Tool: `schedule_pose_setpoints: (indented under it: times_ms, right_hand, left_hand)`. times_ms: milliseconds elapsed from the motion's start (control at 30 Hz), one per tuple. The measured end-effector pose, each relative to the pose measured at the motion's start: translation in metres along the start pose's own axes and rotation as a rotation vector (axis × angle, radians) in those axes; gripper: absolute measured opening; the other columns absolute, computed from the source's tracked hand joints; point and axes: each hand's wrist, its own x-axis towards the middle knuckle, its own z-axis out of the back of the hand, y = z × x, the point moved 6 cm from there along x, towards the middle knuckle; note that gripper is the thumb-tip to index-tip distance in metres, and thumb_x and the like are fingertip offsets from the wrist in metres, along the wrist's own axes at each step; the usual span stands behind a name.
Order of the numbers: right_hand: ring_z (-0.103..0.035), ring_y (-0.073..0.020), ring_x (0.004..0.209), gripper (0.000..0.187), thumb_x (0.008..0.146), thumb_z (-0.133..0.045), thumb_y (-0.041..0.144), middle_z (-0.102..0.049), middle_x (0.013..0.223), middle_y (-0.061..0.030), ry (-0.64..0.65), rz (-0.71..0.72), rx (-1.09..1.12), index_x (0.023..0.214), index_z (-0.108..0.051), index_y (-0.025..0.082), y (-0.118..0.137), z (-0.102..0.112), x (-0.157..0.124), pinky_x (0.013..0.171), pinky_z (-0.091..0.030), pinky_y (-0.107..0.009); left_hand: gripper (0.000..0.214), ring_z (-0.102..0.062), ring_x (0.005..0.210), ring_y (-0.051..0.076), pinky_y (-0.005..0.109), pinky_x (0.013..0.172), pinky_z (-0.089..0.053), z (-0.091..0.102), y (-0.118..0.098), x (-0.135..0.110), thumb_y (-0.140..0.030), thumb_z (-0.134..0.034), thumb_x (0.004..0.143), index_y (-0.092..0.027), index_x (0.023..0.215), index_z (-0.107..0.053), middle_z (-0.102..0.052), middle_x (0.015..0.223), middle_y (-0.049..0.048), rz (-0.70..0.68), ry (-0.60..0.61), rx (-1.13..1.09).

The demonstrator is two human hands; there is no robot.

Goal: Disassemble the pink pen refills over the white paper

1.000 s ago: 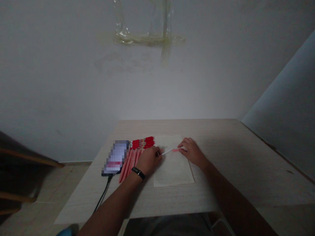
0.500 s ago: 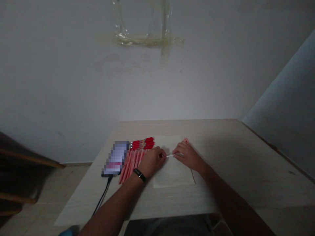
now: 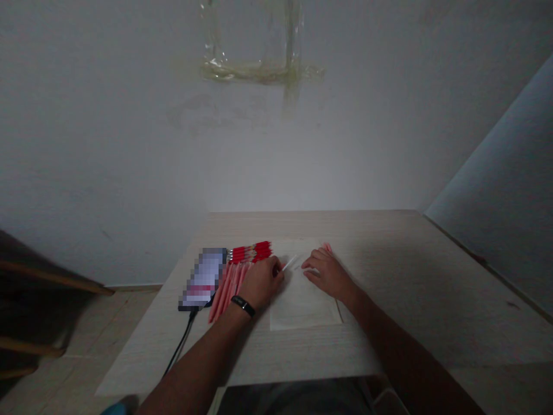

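the left hand (image 3: 264, 282) is pinching a white stick (image 3: 290, 263) while the right hand (image 3: 330, 275) is resting its half-open fingers (image 3: 309, 266) over paper (image 3: 302, 311) beside lined-up red pens (image 3: 250, 252) and pink tubes (image 3: 228, 291).

Bare left forearm (image 3: 199, 357) and right forearm (image 3: 401, 351), with a slim black wristband (image 3: 242, 305) on the left wrist.

Pale wood table (image 3: 401, 288) w/ phone (image 3: 203, 279), red/pink pens (image 3: 231, 282), paper sheet (image 3: 302, 311).
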Motion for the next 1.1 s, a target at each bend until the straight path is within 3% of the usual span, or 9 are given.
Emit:
schedule_pose_setpoints:
  times_ms: [167, 433, 533, 667, 767, 1100]
  right_hand:
    - [-0.055, -0.0243, 0.106, 0.023, 0.093, -0.063, 0.029, -0.064, 0.101, -0.0051, 0.120, -0.009, -0.140, 0.116, -0.069, 0.027, 0.015, -0.007, 0.004, 0.114, -0.015, -0.057]
    - [-0.053, -0.0253, 0.109, 0.033, 0.095, -0.060, 0.030, -0.064, 0.107, -0.0081, 0.162, -0.021, -0.212, 0.127, -0.063, 0.024, 0.021, -0.009, 0.009, 0.105, -0.032, -0.046]
    - [-0.053, -0.0242, 0.108, 0.027, 0.094, -0.062, 0.030, -0.063, 0.105, -0.0069, 0.167, -0.017, -0.226, 0.121, -0.066, 0.024, 0.021, -0.010, 0.010, 0.106, -0.032, -0.045]
    - [-0.054, -0.0226, 0.104, 0.009, 0.094, -0.063, 0.028, -0.063, 0.098, -0.0043, 0.157, -0.025, -0.223, 0.095, -0.071, 0.023, 0.022, -0.011, 0.011, 0.110, -0.024, -0.051]
    - [-0.054, -0.0219, 0.101, 0.011, 0.094, -0.063, 0.024, -0.063, 0.094, -0.0041, 0.144, -0.014, -0.203, 0.085, -0.068, 0.021, 0.023, -0.010, 0.012, 0.108, -0.027, -0.049]
    - [-0.055, -0.0218, 0.099, 0.007, 0.090, -0.069, 0.027, -0.062, 0.092, -0.0026, 0.120, -0.011, -0.152, 0.085, -0.069, 0.022, 0.016, -0.007, 0.008, 0.114, -0.016, -0.056]
  left_hand:
    - [0.007, -0.063, 0.074, 0.017, 0.026, 0.065, -0.038, -0.002, 0.002, 0.000, -0.025, -0.061, 0.085, -0.020, 0.086, -0.066, -0.071, 0.082, 0.0032, 0.019, 0.006, 0.016]
    - [0.008, -0.063, 0.076, 0.017, 0.026, 0.066, -0.038, 0.000, -0.001, 0.000, -0.025, -0.060, 0.086, -0.019, 0.087, -0.066, -0.071, 0.084, 0.0047, 0.022, 0.026, 0.025]
    - [0.010, -0.064, 0.079, 0.018, 0.026, 0.068, -0.039, 0.002, -0.002, -0.001, -0.025, -0.058, 0.087, -0.019, 0.089, -0.066, -0.072, 0.086, 0.0052, 0.021, 0.019, 0.036]
    - [0.011, -0.064, 0.082, 0.018, 0.026, 0.069, -0.039, 0.002, -0.002, -0.001, -0.025, -0.058, 0.087, -0.019, 0.090, -0.066, -0.073, 0.089, 0.0063, 0.035, 0.040, 0.042]
    - [0.010, -0.064, 0.080, 0.018, 0.026, 0.068, -0.039, 0.002, -0.002, -0.001, -0.024, -0.059, 0.087, -0.019, 0.089, -0.066, -0.073, 0.087, 0.0063, 0.029, 0.051, 0.031]
    - [0.007, -0.064, 0.078, 0.018, 0.027, 0.068, -0.040, -0.004, 0.000, 0.000, -0.021, -0.059, 0.084, -0.019, 0.084, -0.066, -0.071, 0.086, 0.0064, -0.010, 0.028, 0.029]
